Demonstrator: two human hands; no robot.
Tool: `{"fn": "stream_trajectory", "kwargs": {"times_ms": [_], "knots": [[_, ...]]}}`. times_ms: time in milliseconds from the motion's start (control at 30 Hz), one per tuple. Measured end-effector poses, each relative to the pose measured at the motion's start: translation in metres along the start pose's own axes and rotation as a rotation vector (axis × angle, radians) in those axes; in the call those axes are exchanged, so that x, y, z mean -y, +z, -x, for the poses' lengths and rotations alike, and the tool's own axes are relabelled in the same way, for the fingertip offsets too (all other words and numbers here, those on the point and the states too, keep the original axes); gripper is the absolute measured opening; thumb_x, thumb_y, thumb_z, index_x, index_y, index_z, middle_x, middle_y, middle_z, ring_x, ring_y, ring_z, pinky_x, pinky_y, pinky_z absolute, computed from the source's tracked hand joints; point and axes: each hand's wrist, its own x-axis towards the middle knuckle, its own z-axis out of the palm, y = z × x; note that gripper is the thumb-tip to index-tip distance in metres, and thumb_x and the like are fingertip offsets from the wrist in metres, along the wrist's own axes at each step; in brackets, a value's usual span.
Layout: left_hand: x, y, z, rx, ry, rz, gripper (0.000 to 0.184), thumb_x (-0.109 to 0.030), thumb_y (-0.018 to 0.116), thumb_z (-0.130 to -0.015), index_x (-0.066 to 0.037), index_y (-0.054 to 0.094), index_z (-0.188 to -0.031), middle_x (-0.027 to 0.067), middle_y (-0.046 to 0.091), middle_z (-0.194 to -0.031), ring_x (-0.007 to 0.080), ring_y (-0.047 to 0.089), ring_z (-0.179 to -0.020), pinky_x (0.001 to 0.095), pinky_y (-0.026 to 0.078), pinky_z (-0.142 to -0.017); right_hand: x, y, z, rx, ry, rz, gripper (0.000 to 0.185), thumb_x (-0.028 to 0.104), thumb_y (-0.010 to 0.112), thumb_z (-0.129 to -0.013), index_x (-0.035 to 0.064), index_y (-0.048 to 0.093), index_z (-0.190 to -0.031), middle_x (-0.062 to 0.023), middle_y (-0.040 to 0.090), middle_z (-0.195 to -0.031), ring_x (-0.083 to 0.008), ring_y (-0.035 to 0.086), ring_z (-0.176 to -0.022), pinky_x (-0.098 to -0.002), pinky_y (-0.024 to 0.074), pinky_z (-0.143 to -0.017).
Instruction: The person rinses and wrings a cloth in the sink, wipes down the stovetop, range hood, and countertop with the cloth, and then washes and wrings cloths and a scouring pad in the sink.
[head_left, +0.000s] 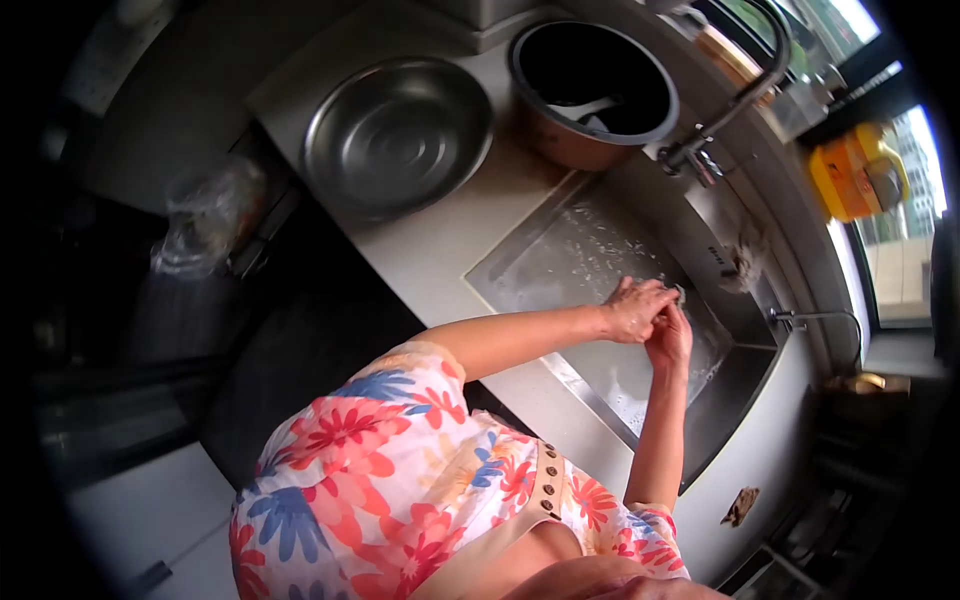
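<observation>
My left hand [637, 309] and my right hand [671, 338] meet over the sink [590, 245], with the fingers of both pressed together. A small shiny item [680, 295] shows at their fingertips, too small to name. Foamy, cloudy water lies in the basin beneath the hands. Both forearms are bare below the short flowered sleeves.
A wide metal bowl [400, 135] and a dark pot [595, 95] with a light utensil inside stand on the counter beyond the sink. A curved faucet [735, 105] rises at the sink's edge. A yellow jug [858, 172] is near the window, and a crumpled cloth [745, 258] at the rim.
</observation>
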Motion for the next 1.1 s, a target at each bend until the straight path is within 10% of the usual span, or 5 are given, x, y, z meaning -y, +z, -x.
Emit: {"fn": "stream_trajectory", "kwargs": {"times_ms": [133, 400, 467, 533, 1100], "knots": [[-0.025, -0.028, 0.016, -0.087, 0.125, 0.028, 0.067, -0.018, 0.059, -0.067, -0.007, 0.037, -0.129, 0.0152, 0.035, -0.132, 0.0321, 0.027, -0.127, 0.0463, 0.024, -0.101, 0.041, 0.041, 0.013, 0.034, -0.099, 0.184, 0.025, 0.009, 0.05, -0.088, 0.0048, 0.049, -0.114, -0.0062, 0.055, -0.113, -0.0183, 0.054, -0.101, -0.0327, 0.0461, -0.082], [0.001, -0.051, 0.063, -0.345, -0.002, -0.021, 0.039, -0.017, 0.061, -0.063, -0.006, 0.061, -0.101, 0.0154, 0.049, -0.116, 0.0321, 0.039, -0.115, 0.0426, 0.033, -0.095, 0.093, 0.044, 0.033, 0.444, -0.145, -0.217, 0.036, 0.005, 0.055, -0.082, 0.001, 0.047, -0.117, -0.0055, 0.052, -0.078, -0.0096, 0.046, -0.06, -0.0287, 0.0447, -0.062], [0.012, -0.04, 0.082, -0.27, -0.088, -0.029, 0.036, -0.015, 0.06, -0.063, -0.007, 0.062, -0.098, 0.0154, 0.049, -0.116, 0.0322, 0.039, -0.115, 0.0418, 0.034, -0.095, 0.031, -0.041, -0.024, 0.168, 0.151, 1.328, 0.022, 0.002, 0.049, -0.079, 0.0033, 0.058, -0.1, -0.0023, 0.052, -0.065, -0.0107, 0.048, -0.051, -0.0292, 0.045, -0.051], [0.012, -0.045, 0.1, -0.289, -0.133, -0.054, 0.035, -0.014, 0.058, -0.064, -0.008, 0.063, -0.098, 0.0149, 0.05, -0.115, 0.0313, 0.04, -0.114, 0.0417, 0.034, -0.095, -0.01, -0.11, -0.031, -0.042, -0.142, 2.051, 0.017, -0.001, 0.044, -0.078, 0.0049, 0.059, -0.082, -0.0012, 0.054, -0.06, -0.0131, 0.052, -0.046, -0.0269, 0.0415, -0.042], [0.017, -0.091, 0.116, -0.231, -0.15, -0.142, 0.023, -0.013, 0.059, -0.068, -0.009, 0.06, -0.091, 0.0092, 0.06, -0.083, 0.0263, 0.058, -0.086, 0.0406, 0.043, -0.081, -0.034, 0.153, 0.035, 0.3, 0.248, 0.675, 0.015, 0.012, 0.051, -0.089, 0.0, 0.053, -0.097, -0.0083, 0.06, -0.088, -0.0152, 0.061, -0.072, -0.0298, 0.0533, -0.063]]}}
